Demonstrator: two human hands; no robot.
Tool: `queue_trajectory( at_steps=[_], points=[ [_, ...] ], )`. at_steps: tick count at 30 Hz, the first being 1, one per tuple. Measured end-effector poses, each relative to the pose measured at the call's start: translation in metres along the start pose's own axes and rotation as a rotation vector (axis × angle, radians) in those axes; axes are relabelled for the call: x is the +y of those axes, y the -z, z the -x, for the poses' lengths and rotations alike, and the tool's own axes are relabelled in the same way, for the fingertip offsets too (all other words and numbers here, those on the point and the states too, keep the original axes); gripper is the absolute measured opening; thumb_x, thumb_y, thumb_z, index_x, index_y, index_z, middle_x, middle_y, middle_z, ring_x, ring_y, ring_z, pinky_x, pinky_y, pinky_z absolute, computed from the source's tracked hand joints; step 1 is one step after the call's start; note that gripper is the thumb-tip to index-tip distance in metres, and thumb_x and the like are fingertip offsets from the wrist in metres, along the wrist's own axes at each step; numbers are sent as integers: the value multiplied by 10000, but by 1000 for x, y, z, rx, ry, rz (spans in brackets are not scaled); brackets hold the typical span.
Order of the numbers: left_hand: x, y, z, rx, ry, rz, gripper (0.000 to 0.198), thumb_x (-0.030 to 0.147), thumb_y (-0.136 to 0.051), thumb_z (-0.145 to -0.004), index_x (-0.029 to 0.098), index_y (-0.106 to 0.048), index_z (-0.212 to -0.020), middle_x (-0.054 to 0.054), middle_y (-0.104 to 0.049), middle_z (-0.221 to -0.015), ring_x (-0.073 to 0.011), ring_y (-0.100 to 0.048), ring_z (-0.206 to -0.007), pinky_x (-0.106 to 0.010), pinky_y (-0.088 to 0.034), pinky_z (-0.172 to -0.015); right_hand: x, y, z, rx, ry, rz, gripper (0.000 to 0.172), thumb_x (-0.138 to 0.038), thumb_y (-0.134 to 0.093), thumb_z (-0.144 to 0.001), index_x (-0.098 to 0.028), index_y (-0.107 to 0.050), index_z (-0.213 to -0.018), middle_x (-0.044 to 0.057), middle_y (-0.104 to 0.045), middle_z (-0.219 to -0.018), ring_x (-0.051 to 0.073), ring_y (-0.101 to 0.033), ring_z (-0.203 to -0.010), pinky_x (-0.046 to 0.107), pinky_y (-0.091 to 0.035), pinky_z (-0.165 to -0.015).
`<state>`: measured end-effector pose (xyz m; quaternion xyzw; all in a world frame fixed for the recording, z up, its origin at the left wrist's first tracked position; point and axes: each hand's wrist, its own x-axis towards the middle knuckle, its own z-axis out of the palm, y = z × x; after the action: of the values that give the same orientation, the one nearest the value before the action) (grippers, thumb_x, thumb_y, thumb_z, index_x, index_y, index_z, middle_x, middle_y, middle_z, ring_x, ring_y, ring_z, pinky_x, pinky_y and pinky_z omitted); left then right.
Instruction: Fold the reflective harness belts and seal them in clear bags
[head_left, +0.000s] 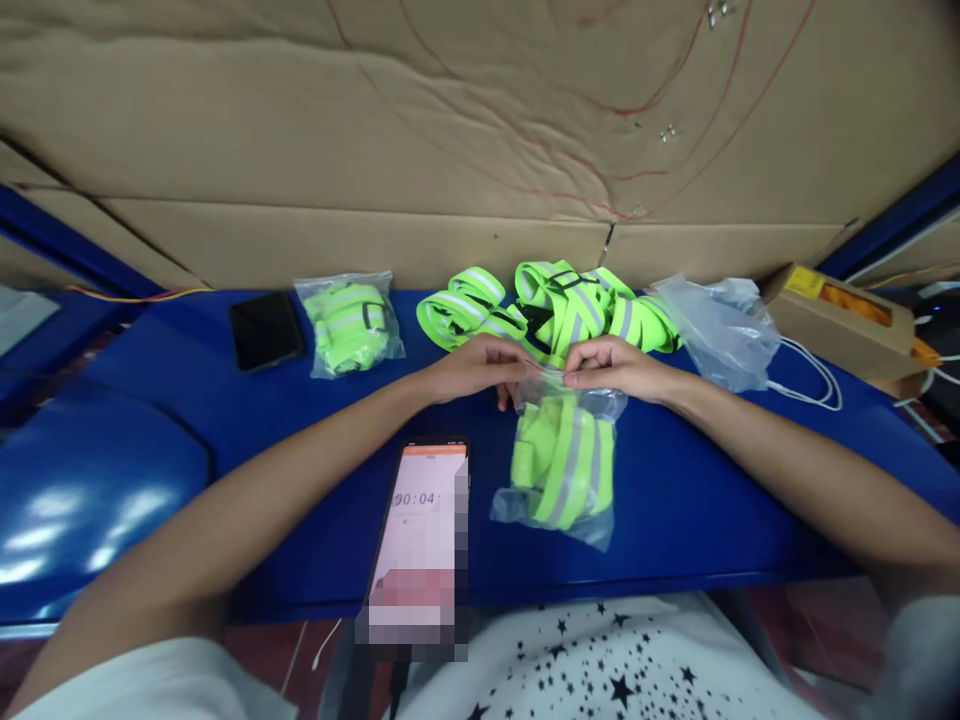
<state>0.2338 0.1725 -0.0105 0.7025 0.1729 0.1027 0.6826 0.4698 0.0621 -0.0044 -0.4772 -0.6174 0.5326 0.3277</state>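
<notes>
Both hands pinch the top edge of a clear plastic bag that hangs toward me over the blue table. Inside it lies a folded neon-yellow strap with grey reflective stripes. My left hand is closed on the left part of the bag's mouth, and my right hand grips the edge a little to the right. Just beyond my fingers is a heap of loose neon-yellow reflective straps with black buckles. A second bag with a folded strap rests farther left.
A phone showing a timer stands near the front edge. A dark phone lies at the back left. To the right are empty plastic bags, a white cable and a cardboard box. Cardboard lines the back.
</notes>
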Motion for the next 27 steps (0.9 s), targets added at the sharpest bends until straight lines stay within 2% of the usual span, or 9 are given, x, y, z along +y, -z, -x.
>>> queue_trajectory(
  at_steps=[3,7,11,16,21,27],
  points=[
    [5,-1,2,-98,-9,-21,425,504,-849,-789,119,-691,-875,-68,-759,-769,-163,-721,-620,-252,-581,-537,-5,4,2,-54,0,14,373,-482,-811,-812,-127,-700,-845,-26,-600,-674,63,-452,-578,212,-303,-535],
    [5,-3,2,-120,-10,-103,414,510,-840,-794,126,-704,-866,-52,-751,-753,-137,-702,-620,-228,-566,-555,-5,-4,4,-99,66,78,357,-477,-754,-877,-141,-735,-996,2,-669,-828,91,-550,-704,222,-402,-632],
    [-1,-5,0,-62,-34,-182,400,507,-837,-787,136,-726,-888,-16,-712,-726,-103,-643,-586,-204,-501,-537,1,-9,2,-83,140,152,349,-478,-713,-915,-130,-723,-940,-17,-628,-757,80,-511,-671,218,-383,-611],
    [-3,-8,-1,30,-134,-212,391,487,-835,-786,126,-706,-858,1,-677,-754,-87,-604,-684,-209,-486,-665,4,-8,-1,-73,122,133,371,-506,-678,-948,-135,-661,-942,-57,-533,-663,56,-465,-567,194,-346,-527],
    [0,-7,1,19,-91,-221,397,500,-805,-808,128,-684,-878,3,-650,-745,-100,-595,-671,-230,-481,-663,3,-12,0,-27,145,190,416,-565,-650,-959,-150,-637,-927,-81,-460,-559,52,-393,-490,198,-267,-476],
    [-4,-8,0,-17,-117,-279,400,505,-796,-806,129,-736,-931,-24,-697,-810,-117,-614,-714,-245,-472,-687,7,-23,3,140,251,285,426,-567,-649,-953,-152,-665,-861,-38,-535,-637,75,-429,-555,221,-308,-528]
  ],
)
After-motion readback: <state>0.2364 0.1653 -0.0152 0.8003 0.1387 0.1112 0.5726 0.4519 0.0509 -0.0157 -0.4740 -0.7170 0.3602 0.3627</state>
